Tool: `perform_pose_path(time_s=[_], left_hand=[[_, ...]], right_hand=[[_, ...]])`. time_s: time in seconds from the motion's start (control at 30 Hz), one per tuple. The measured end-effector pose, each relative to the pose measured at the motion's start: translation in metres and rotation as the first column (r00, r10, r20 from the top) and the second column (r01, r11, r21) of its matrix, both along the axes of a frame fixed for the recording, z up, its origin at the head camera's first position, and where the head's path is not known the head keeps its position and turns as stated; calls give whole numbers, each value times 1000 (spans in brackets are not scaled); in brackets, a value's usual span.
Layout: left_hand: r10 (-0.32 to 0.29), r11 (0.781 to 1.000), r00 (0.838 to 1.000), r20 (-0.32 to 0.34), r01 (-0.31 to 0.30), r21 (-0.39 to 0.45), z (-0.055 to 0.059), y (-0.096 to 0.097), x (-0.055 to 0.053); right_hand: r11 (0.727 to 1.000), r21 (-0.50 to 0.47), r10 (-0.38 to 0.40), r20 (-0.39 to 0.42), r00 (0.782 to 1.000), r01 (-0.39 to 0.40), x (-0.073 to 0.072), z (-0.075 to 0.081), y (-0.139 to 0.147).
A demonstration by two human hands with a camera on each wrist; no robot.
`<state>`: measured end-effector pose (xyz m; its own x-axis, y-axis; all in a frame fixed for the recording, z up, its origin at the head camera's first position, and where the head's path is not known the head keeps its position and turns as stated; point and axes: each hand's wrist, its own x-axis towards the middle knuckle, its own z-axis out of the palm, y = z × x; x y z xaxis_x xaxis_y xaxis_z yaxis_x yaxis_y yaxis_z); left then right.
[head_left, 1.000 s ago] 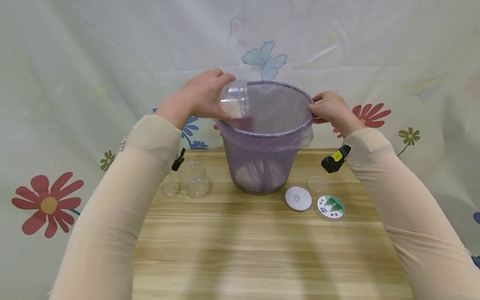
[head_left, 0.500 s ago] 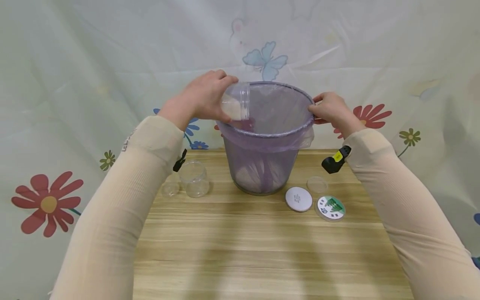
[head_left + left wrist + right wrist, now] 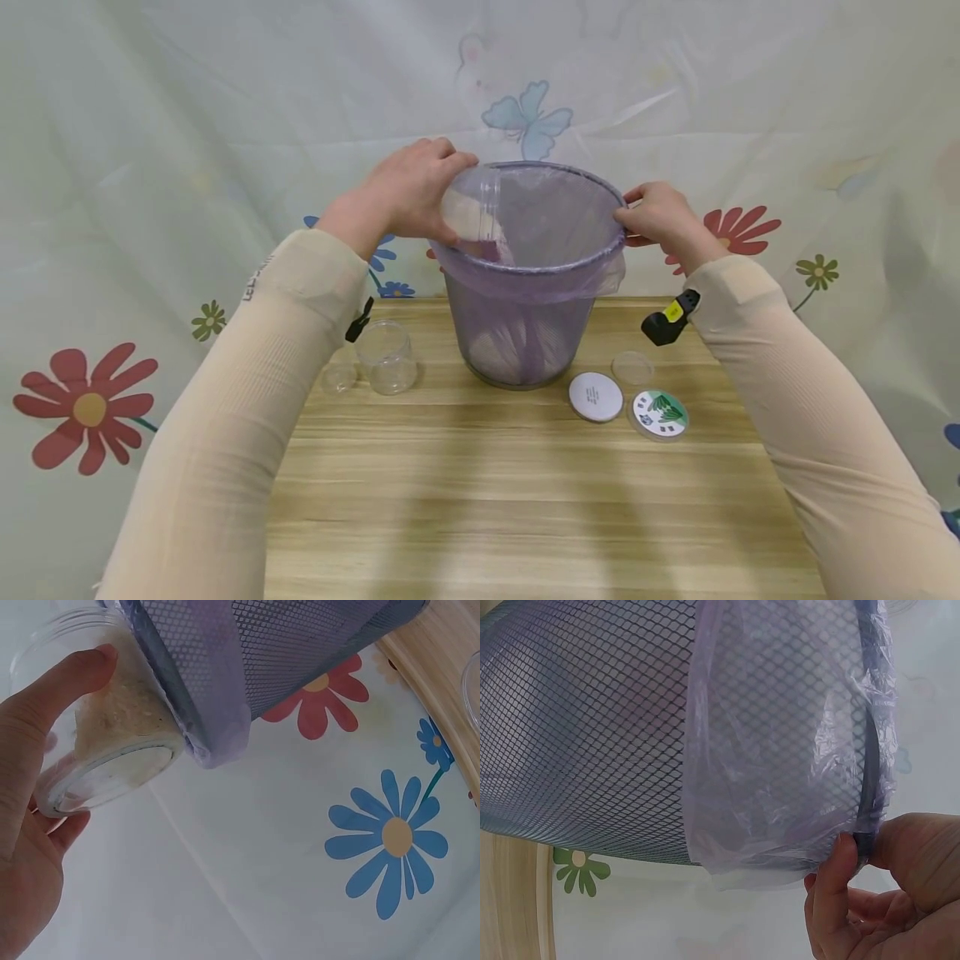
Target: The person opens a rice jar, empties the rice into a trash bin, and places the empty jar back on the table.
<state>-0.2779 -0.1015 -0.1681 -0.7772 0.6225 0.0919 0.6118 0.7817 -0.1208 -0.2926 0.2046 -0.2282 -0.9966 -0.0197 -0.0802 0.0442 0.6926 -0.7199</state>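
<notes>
My left hand [image 3: 408, 187] grips a clear plastic jar [image 3: 467, 204], tipped on its side with its mouth over the left rim of a mesh trash can [image 3: 525, 333]. Pale, rice-like grains [image 3: 124, 716] lie inside the jar and reach its mouth in the head view. A thin purple trash bag [image 3: 558, 212] lines the can and folds down outside its rim. On the opposite side, my right hand [image 3: 663, 218] pinches the can's rim through the bag, thumb and fingers on either side of it in the right wrist view.
Left of the can stand another clear jar [image 3: 387, 360] and a small clear round piece [image 3: 340, 378]. To its right lie a white disc [image 3: 596, 397], a green-and-white lid [image 3: 660, 414] and a clear disc [image 3: 633, 368]. A flowered curtain [image 3: 225, 167] hangs behind the wooden table [image 3: 517, 500].
The jar in my left hand has tipped further toward the can, and grains have slid to its mouth. My right hand stays at the rim.
</notes>
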Motion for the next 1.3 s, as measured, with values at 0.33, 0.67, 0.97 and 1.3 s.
perform_pose_path(time_s=[0.33, 0.67, 0.97, 1.3], left_hand=[[-5, 1000, 1000, -12, 5, -21, 0, 0, 0], [-5, 1000, 1000, -14, 5, -21, -1, -2, 0], [-9, 999, 1000, -14, 8, -31, -1, -3, 0], [-19, 999, 1000, -25, 18, -30, -1, -3, 0]], right_hand=[[1000, -3, 0, -1, 1000, 0, -1, 0, 0], [1000, -13, 0, -2, 1000, 0, -1, -1, 0], [1000, -15, 4, -8, 1000, -4, -2, -1, 0], [1000, -12, 2, -1, 1000, -2, -2, -1, 0]])
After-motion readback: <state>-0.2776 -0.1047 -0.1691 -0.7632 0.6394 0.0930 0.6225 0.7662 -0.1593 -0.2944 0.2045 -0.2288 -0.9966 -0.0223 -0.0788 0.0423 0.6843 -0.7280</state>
